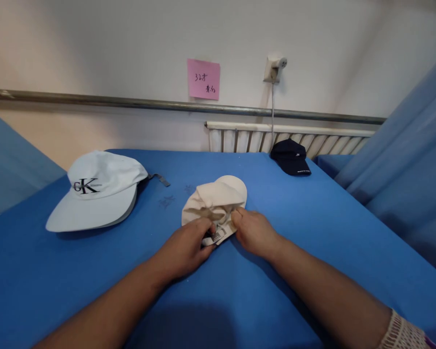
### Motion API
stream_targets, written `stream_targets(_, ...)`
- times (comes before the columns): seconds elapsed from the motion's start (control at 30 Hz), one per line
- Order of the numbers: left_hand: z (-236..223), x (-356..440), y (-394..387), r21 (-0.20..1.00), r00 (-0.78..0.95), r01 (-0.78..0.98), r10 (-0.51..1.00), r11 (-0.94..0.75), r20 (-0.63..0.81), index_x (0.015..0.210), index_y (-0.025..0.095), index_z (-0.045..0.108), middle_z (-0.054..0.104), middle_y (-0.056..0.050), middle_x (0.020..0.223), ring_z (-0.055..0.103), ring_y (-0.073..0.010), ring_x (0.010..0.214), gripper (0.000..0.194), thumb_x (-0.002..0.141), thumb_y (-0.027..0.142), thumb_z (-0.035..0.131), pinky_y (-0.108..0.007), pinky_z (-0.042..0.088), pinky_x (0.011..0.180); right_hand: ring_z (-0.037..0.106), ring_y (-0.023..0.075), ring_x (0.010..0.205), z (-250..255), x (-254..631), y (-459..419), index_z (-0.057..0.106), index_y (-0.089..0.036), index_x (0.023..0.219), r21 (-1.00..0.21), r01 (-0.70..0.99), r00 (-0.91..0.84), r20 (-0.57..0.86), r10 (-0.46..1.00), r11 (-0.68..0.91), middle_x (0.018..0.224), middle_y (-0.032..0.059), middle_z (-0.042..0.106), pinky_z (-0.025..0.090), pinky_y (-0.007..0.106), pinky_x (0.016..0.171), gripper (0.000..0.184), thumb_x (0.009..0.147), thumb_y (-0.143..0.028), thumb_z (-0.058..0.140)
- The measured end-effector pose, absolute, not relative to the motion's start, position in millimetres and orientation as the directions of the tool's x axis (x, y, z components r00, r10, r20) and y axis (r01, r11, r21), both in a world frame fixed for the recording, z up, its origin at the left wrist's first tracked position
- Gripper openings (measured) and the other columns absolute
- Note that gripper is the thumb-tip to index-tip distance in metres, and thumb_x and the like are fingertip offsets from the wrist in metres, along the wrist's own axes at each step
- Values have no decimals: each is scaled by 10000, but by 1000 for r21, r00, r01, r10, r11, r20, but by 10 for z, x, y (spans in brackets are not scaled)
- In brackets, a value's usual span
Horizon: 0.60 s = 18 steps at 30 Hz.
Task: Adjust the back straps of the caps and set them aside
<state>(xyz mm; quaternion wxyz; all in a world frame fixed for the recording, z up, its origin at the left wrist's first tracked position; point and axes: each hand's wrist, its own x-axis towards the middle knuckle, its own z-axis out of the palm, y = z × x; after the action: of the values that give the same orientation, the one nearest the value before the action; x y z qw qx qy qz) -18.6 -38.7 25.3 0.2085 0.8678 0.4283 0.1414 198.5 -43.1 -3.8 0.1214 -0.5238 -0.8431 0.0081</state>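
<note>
Snugly, 2 grips [187,247] [255,231] on beige cap [215,195]

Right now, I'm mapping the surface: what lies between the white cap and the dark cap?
In the head view, the beige cap, held by left hand and right hand, lies roughly between the white cap and dark cap.

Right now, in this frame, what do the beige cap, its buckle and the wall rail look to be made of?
Beige cap: matte cloth, perhaps cotton, judging by its soft folds.
Buckle: probably metal, given its silvery glint, though it shows small.
Wall rail: apparently metal, with a dull sheen along its length.
</note>
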Motion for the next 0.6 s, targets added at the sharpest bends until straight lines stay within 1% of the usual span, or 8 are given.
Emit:
stream_targets(0.07,295,-210,-368,542,634,648,773,-534,3,881,221,600,649,-9,842,591,-186,749,120,768,257,611,-279,413,674,591,194,745,-55,2052,-422,556,-173,931,-150,869,-452,151,879,472,945,84,633,392,296,654,214,760,-56,503)
stream_targets(0.13,333,-241,-332,592,625,628,780,-506,3,838,212,608,638,1,775,577,-166,695,109,817,314,577,-262,407,639,586,181,743,-71,2108,-411,557,-172,926,-212,850,-461,143,876,482,935,73,632,392,288,665,204,768,-55,498)
stream_targets(0.2,352,-277,-282,617,573,632,819,-468,34,819,203,601,620,8,713,560,-153,643,169,866,344,519,-254,399,605,585,170,774,-75,2132,-405,556,-176,929,-310,819,-446,187,875,484,927,58,626,398,275,688,193,796,-58,480)
stream_targets(0.3,323,-325,-198,578,512,686,858,-441,48,817,197,603,625,8,693,562,-156,622,191,879,345,500,-257,397,588,575,156,812,-68,2098,-420,560,-181,959,-430,733,-445,282,850,527,925,43,612,409,259,722,190,838,-70,463)
stream_targets(0.37,262,-341,-153,533,519,712,854,-457,38,853,194,630,661,-9,757,593,-169,672,179,876,314,499,-268,420,627,566,153,815,-70,2046,-443,567,-185,978,-471,668,-484,313,817,576,919,40,608,416,259,734,149,878,-120,477)
stream_targets(0.43,186,-343,-124,490,554,714,831,-500,41,968,197,658,701,-39,917,633,-195,815,192,863,272,515,-289,452,734,562,157,821,-86,1997,-462,576,-189,969,-490,624,-533,303,790,608,909,41,612,421,262,739,103,907,-183,494)
stream_targets(0.53,92,-323,-109,420,597,716,801,-557,45,1153,204,635,677,-76,1147,609,-233,1044,322,844,226,547,-330,438,909,561,156,816,-130,1956,-464,581,-190,928,-509,617,-557,257,790,600,900,41,621,419,263,734,64,894,-199,528)
stream_targets(0.6,69,-297,-109,374,598,735,801,-565,33,1170,198,630,668,-92,1166,599,-247,1073,335,847,225,545,-346,435,933,555,147,778,-155,1949,-450,575,-189,907,-527,628,-539,237,808,573,871,30,622,411,256,708,46,869,-184,550)
